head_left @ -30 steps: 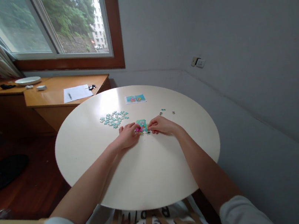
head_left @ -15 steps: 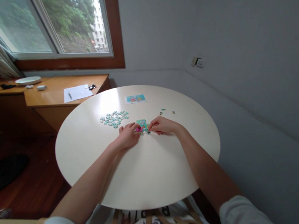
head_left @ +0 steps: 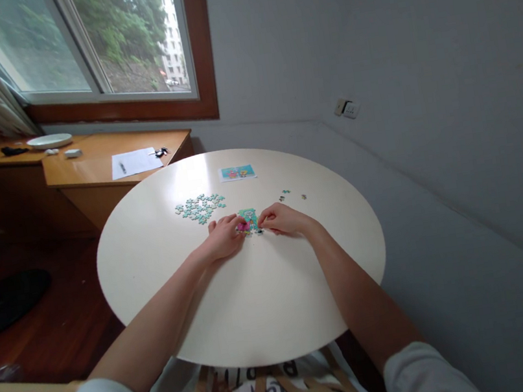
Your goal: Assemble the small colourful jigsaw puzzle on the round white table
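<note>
- Puzzle patch [head_left: 248,220], a small joined block of teal and pink pieces, lies flat on the round white table [head_left: 259,314], a little past its middle and between the two hands.
- Left hand [head_left: 225,235] rests on the table at the patch's left edge, fingers curled, fingertips pressing on the pink part of the patch.
- Right hand [head_left: 283,218] rests at the patch's right edge, fingers drawn together; thumb and forefinger meet at the edge pieces, but whether they pinch a loose piece is too small to tell.
- Both forearms stretch forward over the table, and the pale sleeves show at the bottom of the view.
- Loose teal pieces [head_left: 200,208] lie scattered in a cluster just left of and beyond the left hand, apart from the patch.
- Reference picture [head_left: 237,173], a small printed card, lies flat farther back, near the far rim.
- Few stray pieces [head_left: 285,194] sit just beyond the right hand.
- Wooden desk [head_left: 89,163] under the window carries a sheet of paper [head_left: 134,162] and a white plate [head_left: 49,141].
</note>
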The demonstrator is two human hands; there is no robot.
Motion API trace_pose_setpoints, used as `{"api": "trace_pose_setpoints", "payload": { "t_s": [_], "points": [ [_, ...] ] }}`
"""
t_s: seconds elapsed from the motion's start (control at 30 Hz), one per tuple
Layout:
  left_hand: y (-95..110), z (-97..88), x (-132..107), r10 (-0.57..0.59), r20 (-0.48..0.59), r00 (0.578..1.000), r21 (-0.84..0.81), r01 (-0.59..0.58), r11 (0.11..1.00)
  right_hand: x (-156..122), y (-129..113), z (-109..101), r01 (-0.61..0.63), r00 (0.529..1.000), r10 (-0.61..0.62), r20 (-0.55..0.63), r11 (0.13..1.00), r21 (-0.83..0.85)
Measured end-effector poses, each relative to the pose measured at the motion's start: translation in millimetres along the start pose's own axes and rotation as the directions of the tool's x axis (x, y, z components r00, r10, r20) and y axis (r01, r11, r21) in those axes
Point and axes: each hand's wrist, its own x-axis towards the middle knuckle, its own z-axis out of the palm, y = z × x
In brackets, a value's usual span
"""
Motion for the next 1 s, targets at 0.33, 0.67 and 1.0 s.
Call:
{"api": "trace_pose_setpoints", "payload": {
  "t_s": [0.33, 0.67, 1.0],
  "points": [
    [-2.5, 3.9, 1.6, 0.017, -0.031, 0.999, -0.001, -0.017, 1.000, 2.1, 4.1, 0.7, 0.007, 1.000, -0.005, 0.028, 0.999, -0.050],
    [0.2, 0.1, 0.0, 0.011, -0.014, 1.000, 0.011, -0.011, 1.000, 2.8, 7.6, -1.3, -0.001, 1.000, 0.002, 0.010, 0.996, -0.095],
    [1.5, -0.7, -0.6, 0.003, -0.002, 1.000, -0.002, -0.003, 1.000, 16.2, 17.4, -3.5, 0.127, 0.972, -0.141, -0.189, 0.988, -0.085]
  ]
}}
